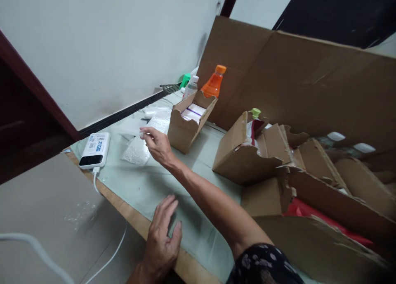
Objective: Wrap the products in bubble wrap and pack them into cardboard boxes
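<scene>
My right hand [156,145] reaches across the table with thumb and fingertips pinched together. Between them is a thin translucent piece of plastic [126,129], blurred, and its exact kind does not show. Just under and behind that hand lies a bubble wrap sheet [136,150]. My left hand [163,236] rests at the table's front edge, fingers stretched out, thumb apart, holding nothing. A cardboard box [182,131] with white packets [194,112] inside stands beyond my right hand.
A white power bank [95,150] with a plugged-in cable [95,178] lies at the left table corner. More cardboard boxes [238,160] fill the right side, before a tall cardboard panel [262,69]. An orange bottle [213,84] and a clear bottle [192,87] stand at the back.
</scene>
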{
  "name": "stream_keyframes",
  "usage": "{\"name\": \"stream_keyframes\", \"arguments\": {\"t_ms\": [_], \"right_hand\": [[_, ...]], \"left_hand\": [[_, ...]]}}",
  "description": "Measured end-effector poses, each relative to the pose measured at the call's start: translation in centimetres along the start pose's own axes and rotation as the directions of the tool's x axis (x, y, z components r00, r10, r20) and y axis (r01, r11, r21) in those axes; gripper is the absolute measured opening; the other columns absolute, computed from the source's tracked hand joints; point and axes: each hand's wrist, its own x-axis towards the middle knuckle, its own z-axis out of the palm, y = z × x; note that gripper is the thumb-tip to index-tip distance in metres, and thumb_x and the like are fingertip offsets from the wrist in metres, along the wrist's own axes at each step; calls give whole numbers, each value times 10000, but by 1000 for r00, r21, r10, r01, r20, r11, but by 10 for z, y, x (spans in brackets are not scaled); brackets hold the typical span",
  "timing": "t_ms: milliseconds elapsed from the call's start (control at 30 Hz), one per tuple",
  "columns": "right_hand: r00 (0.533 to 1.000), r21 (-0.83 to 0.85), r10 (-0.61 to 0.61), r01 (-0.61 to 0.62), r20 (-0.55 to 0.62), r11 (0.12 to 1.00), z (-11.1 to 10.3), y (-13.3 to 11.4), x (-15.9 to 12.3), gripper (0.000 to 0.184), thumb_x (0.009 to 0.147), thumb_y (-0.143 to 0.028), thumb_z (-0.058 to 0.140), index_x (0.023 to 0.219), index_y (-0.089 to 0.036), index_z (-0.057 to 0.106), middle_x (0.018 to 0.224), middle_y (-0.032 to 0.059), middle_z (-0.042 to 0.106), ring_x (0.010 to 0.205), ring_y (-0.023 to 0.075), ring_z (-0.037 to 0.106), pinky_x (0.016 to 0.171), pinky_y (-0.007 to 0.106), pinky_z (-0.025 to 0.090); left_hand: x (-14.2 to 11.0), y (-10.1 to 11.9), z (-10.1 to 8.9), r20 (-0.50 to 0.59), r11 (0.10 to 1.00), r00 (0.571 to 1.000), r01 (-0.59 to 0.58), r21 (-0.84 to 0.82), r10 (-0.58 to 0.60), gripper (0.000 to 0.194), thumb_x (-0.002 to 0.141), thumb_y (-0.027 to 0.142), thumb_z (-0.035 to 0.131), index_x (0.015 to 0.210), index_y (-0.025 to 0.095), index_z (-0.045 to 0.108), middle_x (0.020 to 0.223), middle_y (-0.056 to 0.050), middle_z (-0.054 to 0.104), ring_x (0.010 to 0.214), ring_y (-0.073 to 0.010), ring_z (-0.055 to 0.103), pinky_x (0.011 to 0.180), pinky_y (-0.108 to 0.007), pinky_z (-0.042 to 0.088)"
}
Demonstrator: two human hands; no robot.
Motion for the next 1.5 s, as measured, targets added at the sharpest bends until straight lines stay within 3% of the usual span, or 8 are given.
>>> {"name": "stream_keyframes", "arguments": {"t_ms": [200, 400, 467, 700, 867, 1067, 1333, 1500], "right_hand": [[995, 283, -32, 59, -100, 957, -74, -24, -156, 212, 965, -173, 516, 993, -226, 719, 1221, 52, 769, 1126, 181, 726, 972, 348, 577], [992, 245, 119, -125, 41, 961, -113, -53, -320, 338, 899, -77, 519, 1088, -268, 724, 1198, 36, 781, 1109, 167, 741, 962, 348, 598], [980, 242, 195, -181, -33, 953, -114, -61, -359, 370, 886, -58, 529, 1116, -276, 720, 1188, 35, 785, 1087, 165, 751, 955, 341, 604], [844, 319, 398, -289, -360, 903, -102, -41, -406, 281, 946, -132, 502, 1039, -245, 741, 1125, 56, 793, 1060, 176, 751, 957, 350, 609], [803, 416, 490, -339, -340, 844, -92, -18, -402, 237, 952, -190, 531, 1023, -234, 752, 1139, 61, 786, 1076, 194, 739, 973, 357, 589], [711, 573, 650, -424, -269, 701, -94, -15, -401, 246, 955, -271, 547, 1056, -203, 762, 947, 57, 788, 800, 166, 721, 750, 289, 595], [614, 729, 760, -419, -212, 542, -98, -13, -389, 217, 919, -366, 609, 988, -182, 702, 775, 26, 740, 673, 138, 681, 633, 249, 552], [579, 754, 792, -428, -194, 498, -100, -9, -388, 257, 909, -415, 624, 989, -174, 665, 686, 10, 702, 563, 116, 617, 565, 234, 511]], "left_hand": [[25, 6, -40, 202, 519, 851, 466, -717, -485, 733, 967, 728, 275, 1395, 242, 618, 1353, -145, 696, 1296, -363, 631, 1042, -598, 547], [22, 27, -39, 336, 305, 496, 820, -484, -801, 622, 757, 516, 746, 1299, 220, 670, 1004, -115, 800, 1032, -401, 746, 833, -544, 631], [15, 42, -20, 390, 294, 450, 869, -398, -803, 740, 684, 348, 805, 1382, 218, 597, 983, -86, 798, 951, -366, 767, 804, -503, 637], [30, 74, 53, 495, 643, 692, 704, -302, -526, 818, 758, 388, 758, 1493, 181, 462, 1321, -152, 694, 1228, -336, 667, 1055, -480, 528], [16, 55, 20, 237, 898, 890, 424, -120, -389, 851, 797, 352, 723, 1557, 195, 374, 1555, -192, 499, 1452, -346, 470, 1215, -551, 352], [-32, 64, -42, 581, 982, 793, 164, 89, -185, 681, 828, 297, 675, 1491, 298, 521, 1543, -91, 544, 1505, -343, 399, 1257, -545, 290], [-8, 68, 18, 453, 976, 889, -151, 158, 64, 350, 916, 265, 593, 1259, 228, 655, 961, -42, 709, 955, -213, 689, 926, -389, 572], [-6, 66, 14, 574, 975, 809, -210, 79, 127, 532, 830, 146, 550, 1357, 209, 581, 1336, -100, 639, 1272, -237, 597, 1077, -394, 502]]}}
